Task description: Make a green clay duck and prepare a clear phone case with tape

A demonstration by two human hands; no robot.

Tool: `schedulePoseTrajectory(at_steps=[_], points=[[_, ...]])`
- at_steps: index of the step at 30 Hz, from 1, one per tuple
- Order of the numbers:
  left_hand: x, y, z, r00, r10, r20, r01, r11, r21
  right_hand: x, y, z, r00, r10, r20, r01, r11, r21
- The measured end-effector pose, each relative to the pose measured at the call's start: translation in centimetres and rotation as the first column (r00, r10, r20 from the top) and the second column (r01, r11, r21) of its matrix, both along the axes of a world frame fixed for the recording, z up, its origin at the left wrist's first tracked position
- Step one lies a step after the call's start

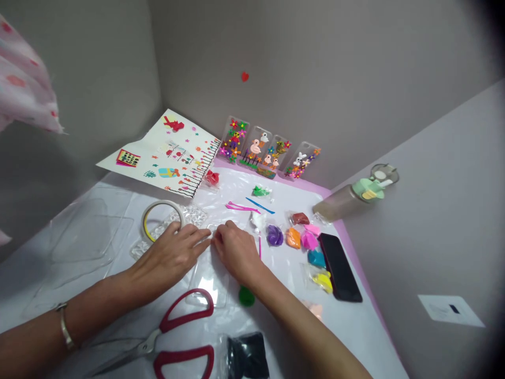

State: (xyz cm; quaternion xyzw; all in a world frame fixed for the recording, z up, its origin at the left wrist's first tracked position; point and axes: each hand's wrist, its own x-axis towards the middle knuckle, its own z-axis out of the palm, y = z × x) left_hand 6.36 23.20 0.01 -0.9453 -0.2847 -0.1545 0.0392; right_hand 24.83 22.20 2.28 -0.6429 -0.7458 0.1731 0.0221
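The left hand (173,255) is lying loose, fingers extended and gripping nothing, over the upper part of a clear phone case (209,284), probably steadying it. The right hand (234,250) is bending its fingers there; whether they are pinching anything is not showing. The case is lying flat on the bench (284,295) beneath both hands. Purple clay (275,235) is sitting right of them, seemingly for easy reach; scissors (148,345) are resting nearer the body.
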Motion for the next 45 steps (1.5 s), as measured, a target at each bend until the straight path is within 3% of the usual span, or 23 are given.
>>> schedulePoseTrajectory(at_steps=[6, 13, 16, 18, 20, 22, 26, 28, 31, 34, 39, 45], points=[[-0.3, 0.1, 0.1, 0.999, -0.007, -0.038, 0.006, 1.000, -0.020, 0.2, 0.0, 0.4, 0.994, 0.018, 0.105, -0.015, 0.999, -0.028], [-0.9, 0.3, -0.1, 1.000, -0.010, -0.008, 0.010, 0.999, -0.040, 1.5, -0.1, 0.6, 0.999, -0.016, 0.046, 0.018, 0.999, -0.027], [-1.5, 0.3, 1.1, 0.984, 0.051, 0.173, -0.036, 0.995, -0.088, 2.3, -0.1, 1.0, 0.999, -0.027, -0.043, 0.026, 0.999, -0.024], [-2.0, 0.2, 2.6, 0.924, 0.112, 0.365, -0.046, 0.982, -0.183, 2.7, -0.6, 1.7, 0.993, -0.012, -0.114, 0.009, 1.000, -0.026], [-2.5, 0.0, 4.4, 0.832, 0.221, 0.509, -0.032, 0.934, -0.355, 2.6, -1.7, 2.8, 0.981, 0.030, -0.190, -0.037, 0.999, -0.034], [-2.9, -0.2, 5.8, 0.735, 0.372, 0.567, 0.002, 0.835, -0.550, 2.1, -3.5, 4.0, 0.953, 0.138, -0.269, -0.154, 0.987, -0.040], [-3.4, -0.2, 7.1, 0.573, 0.571, 0.588, 0.167, 0.621, -0.766, 0.1, -7.2, 5.6, 0.856, 0.456, -0.244, -0.471, 0.882, -0.003], [-3.6, -0.2, 7.0, 0.516, 0.615, 0.595, 0.243, 0.561, -0.791, -0.5, -8.2, 5.9, 0.851, 0.500, -0.160, -0.507, 0.862, -0.007], [-3.8, -0.5, 6.6, 0.457, 0.675, 0.579, 0.312, 0.488, -0.815, -0.6, -8.3, 5.9, 0.910, 0.408, -0.080, -0.410, 0.912, -0.017], [-3.9, -1.1, 6.3, 0.414, 0.734, 0.538, 0.310, 0.442, -0.842, -0.6, -8.1, 5.4, 0.937, 0.345, -0.054, -0.345, 0.938, 0.024], [-3.9, -2.3, 5.5, 0.293, 0.813, 0.503, 0.301, 0.421, -0.856, -2.8, -9.3, 2.8, 0.821, 0.568, 0.064, -0.571, 0.816, 0.093], [-4.8, -2.3, 5.0, 0.135, 0.881, 0.454, 0.318, 0.396, -0.862, -4.2, -10.0, 1.7, 0.769, 0.621, 0.148, -0.639, 0.752, 0.162]])
